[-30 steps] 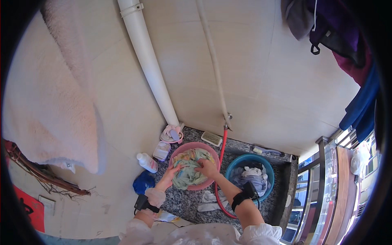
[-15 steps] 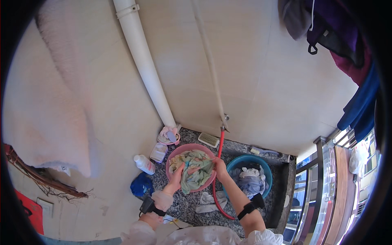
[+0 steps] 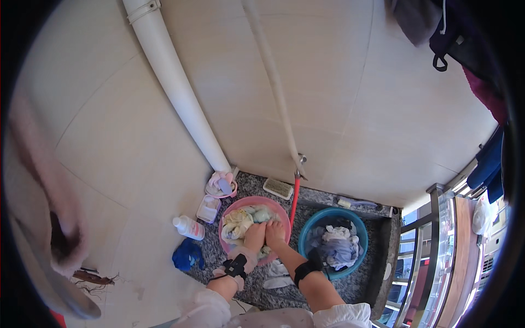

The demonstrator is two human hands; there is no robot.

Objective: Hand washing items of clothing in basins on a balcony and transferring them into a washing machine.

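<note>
A pink basin (image 3: 286,210) holds wet laundry in water: a pale green cloth (image 3: 261,212) and a cream patterned cloth (image 3: 237,224). Both of my hands are down inside it, side by side near its middle. My left hand (image 3: 254,236) is closed and presses on the pale green cloth, its fingertips hidden. Close beside it, my right hand (image 3: 276,232) has its fingers bunched against the same cloth. Black bands circle both forearms.
A teal basin (image 3: 307,224) with white and bluish clothes stands to the right. Around the pink basin are a white bottle (image 3: 189,227), a blue bundle (image 3: 187,255), a soap box (image 3: 208,209), a scrubbing brush (image 3: 278,188) and a red hose (image 3: 295,199). White socks (image 3: 278,282) lie in front.
Both hands have lowered the pale green cloth into the pink basin and come closer together. Before, they held it up and spread between them. The view has shifted a little.
</note>
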